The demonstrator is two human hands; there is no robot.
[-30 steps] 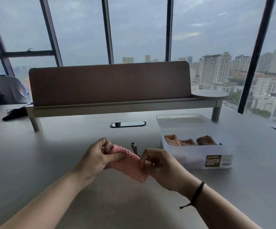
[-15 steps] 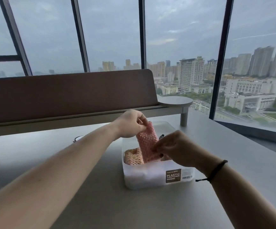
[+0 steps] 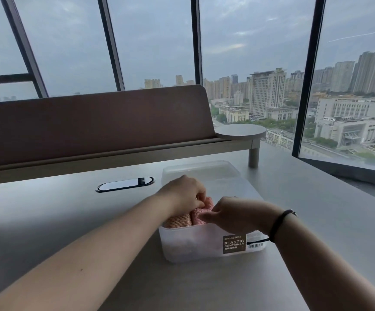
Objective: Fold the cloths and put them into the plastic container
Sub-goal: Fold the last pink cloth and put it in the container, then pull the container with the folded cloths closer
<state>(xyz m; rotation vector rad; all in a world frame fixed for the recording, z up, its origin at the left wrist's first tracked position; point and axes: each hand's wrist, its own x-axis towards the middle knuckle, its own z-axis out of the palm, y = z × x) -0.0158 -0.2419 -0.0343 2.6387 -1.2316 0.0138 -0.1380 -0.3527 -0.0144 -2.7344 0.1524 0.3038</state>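
Two hands, left [image 3: 183, 194] and right [image 3: 231, 215], pinch one pink cloth [image 3: 201, 212] beside one orange cloth [image 3: 178, 221] inside one plastic container [image 3: 195, 245].

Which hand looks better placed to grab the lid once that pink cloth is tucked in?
Probably the left hand: the lid lies just beyond it, behind the plastic container.

Translucent plastic container [image 3: 195, 245]: on the grey table [image 3: 69, 216]
Pink knitted cloth [image 3: 201, 213]: inside container, right of the peach knitted cloth [image 3: 178, 221]
Clear lid [image 3: 201, 170]: behind container
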